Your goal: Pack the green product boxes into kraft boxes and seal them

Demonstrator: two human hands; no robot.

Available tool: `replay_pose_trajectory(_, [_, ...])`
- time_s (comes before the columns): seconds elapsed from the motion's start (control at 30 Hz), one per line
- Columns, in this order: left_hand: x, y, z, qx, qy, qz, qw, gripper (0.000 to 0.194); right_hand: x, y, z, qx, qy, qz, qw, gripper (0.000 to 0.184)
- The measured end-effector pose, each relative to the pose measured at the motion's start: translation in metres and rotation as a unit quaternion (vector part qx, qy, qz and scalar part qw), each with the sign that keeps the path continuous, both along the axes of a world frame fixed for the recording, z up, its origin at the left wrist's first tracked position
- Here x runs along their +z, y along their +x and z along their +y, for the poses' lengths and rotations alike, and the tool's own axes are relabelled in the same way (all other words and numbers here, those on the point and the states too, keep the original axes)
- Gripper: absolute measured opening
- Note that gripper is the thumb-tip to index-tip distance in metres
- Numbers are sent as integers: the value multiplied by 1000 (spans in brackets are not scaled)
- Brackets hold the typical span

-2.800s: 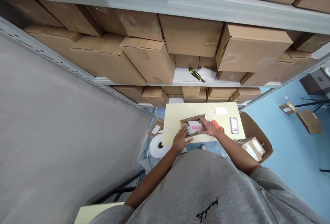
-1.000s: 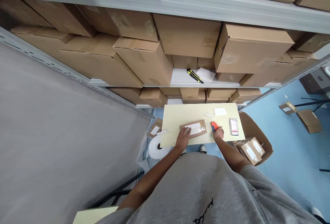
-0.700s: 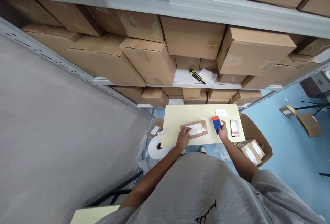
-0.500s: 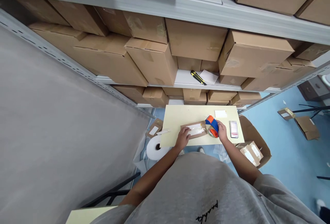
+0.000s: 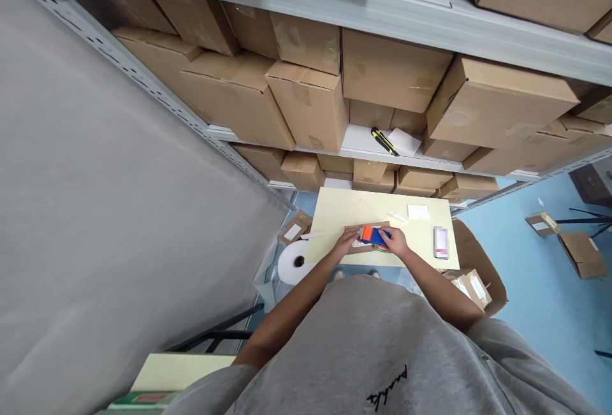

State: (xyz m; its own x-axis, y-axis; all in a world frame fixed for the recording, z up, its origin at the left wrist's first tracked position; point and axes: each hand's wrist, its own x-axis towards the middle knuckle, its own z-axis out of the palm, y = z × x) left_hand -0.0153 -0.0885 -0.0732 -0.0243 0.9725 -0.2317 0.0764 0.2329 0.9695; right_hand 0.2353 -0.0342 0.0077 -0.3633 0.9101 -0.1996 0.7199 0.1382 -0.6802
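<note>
A small brown cardboard package (image 5: 385,224) with a white label lies on the pale yellow table, largely covered by my hands and the tape dispenser. My right hand (image 5: 394,241) is closed around the blue and orange tape dispenser (image 5: 373,234), which is held low over the package. My left hand (image 5: 345,242) lies at the package's left end, its fingers stretched out toward the orange front of the dispenser. Whether those fingertips touch the tape is too small to tell.
On the pale yellow table (image 5: 335,208) are a white card (image 5: 418,211) and a phone-like object (image 5: 440,243). A white roll (image 5: 291,263) stands at the left; an open carton (image 5: 478,255) with packages stands right. A yellow-black utility knife (image 5: 384,141) lies on the box-filled shelf ahead.
My right hand has brought the tape dispenser left, over the package, and turned it level. My left hand has shifted to the package's left end. A small white strip now shows behind the package.
</note>
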Motion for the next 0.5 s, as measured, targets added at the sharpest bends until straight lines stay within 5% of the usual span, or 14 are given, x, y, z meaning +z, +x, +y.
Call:
replay_pose_trajectory(0.13, [0, -2, -3, -17, 13, 14, 1000, 29, 7, -1, 5, 44, 7, 3, 999, 34])
replay_pose_trajectory(0.33, [-6, -4, -7, 26, 70, 30, 997, 24, 28, -1, 14, 177, 16, -62, 982, 62])
replay_pose_trajectory(0.5, [-10, -9, -6, 62, 74, 62, 993, 22, 43, -2, 21, 189, 20, -89, 978, 61])
